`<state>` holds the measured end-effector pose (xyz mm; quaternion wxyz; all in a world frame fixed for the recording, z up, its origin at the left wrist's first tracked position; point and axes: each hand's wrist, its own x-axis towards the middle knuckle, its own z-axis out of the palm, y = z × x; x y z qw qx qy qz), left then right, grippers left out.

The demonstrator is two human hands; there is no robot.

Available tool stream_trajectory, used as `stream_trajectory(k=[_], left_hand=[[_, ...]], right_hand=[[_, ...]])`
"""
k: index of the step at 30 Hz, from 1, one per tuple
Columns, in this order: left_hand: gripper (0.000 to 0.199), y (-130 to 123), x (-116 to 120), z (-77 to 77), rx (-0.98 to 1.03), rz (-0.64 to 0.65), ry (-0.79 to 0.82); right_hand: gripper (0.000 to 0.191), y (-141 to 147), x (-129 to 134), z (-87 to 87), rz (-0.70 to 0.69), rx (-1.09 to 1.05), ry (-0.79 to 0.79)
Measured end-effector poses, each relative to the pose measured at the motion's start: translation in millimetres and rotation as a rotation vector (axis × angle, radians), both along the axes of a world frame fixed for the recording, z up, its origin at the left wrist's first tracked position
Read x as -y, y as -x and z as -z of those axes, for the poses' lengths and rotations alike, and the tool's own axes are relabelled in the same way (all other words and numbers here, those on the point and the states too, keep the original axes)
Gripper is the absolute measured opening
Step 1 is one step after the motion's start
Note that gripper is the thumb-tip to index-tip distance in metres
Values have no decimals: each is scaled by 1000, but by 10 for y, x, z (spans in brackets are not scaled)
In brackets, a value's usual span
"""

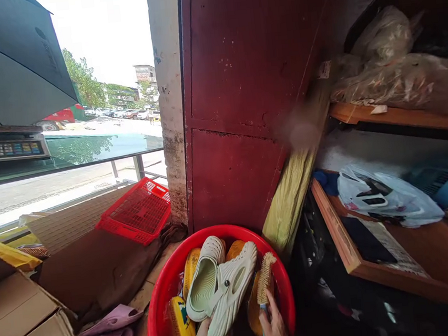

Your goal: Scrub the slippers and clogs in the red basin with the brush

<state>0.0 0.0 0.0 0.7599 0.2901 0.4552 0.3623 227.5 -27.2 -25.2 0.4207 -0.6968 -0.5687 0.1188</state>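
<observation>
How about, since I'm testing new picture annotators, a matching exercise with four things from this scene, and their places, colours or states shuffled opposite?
Column one
1. Brush
2. Plastic crate
3. Slippers
4. White plastic bag

Column two
A. Beside the cardboard box
B. On the lower wooden shelf, at the right of the view
C. Held in the right hand
D. Bright red, with a grid of holes

Right pairs: 1-C, 2-D, 3-A, 4-B
</observation>
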Motion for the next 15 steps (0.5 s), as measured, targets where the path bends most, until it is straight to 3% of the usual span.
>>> stream_trajectory(k=[2, 4, 10, 13, 15], left_hand=[[58, -5, 33, -26, 76, 12, 126], [58, 7, 44, -19, 111, 50, 153], [69, -58, 59, 153, 26, 167, -19], [66, -150, 29, 175, 114, 121, 26], [59, -199, -48, 86, 180, 64, 89]], right_hand=[[66, -8, 33, 73, 25, -60, -48], [59, -13, 62, 127, 24, -102, -87], [58, -29, 96, 181, -26, -97, -94], [59, -31, 91, 184, -13, -103, -89], [59, -29, 84, 185, -6, -110, -78]])
